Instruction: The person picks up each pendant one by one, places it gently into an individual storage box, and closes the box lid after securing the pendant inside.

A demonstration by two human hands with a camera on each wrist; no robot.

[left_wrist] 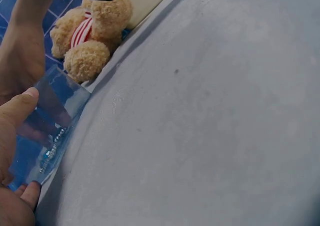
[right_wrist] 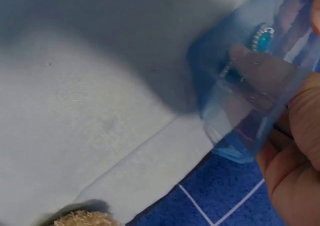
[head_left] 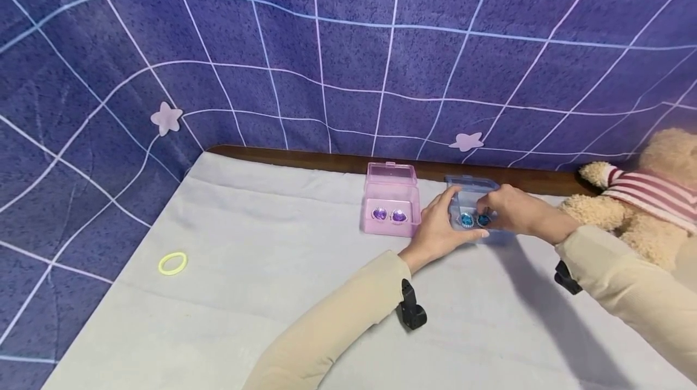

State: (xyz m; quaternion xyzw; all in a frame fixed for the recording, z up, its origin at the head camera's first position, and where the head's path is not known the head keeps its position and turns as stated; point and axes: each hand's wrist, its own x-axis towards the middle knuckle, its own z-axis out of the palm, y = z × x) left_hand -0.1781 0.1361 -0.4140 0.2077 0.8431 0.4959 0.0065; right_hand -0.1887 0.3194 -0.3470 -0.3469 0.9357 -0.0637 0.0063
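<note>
My left hand [head_left: 435,230] grips a clear blue plastic box [head_left: 501,237] by its left side, thumb along the front edge. The box's hinged lid [head_left: 471,183] stands up at the back. Inside lies an oval blue gem [head_left: 466,219] with a silvery beaded rim. Beside it is a second blue gem [head_left: 483,220], partly covered by my right hand [head_left: 514,211], whose fingers reach down into the box and pinch that gem. Through the box wall, a fingertip [right_wrist: 242,55] shows against this gem in the right wrist view.
Left of the hands, an opened pink box [head_left: 390,227] holds two purple gems [head_left: 399,216]. A yellow ring-shaped band [head_left: 172,263] lies at the left of the white cloth [head_left: 229,311]. At the right sits a teddy bear [head_left: 648,221] in a striped top. A purple grid curtain [head_left: 348,51] hangs behind.
</note>
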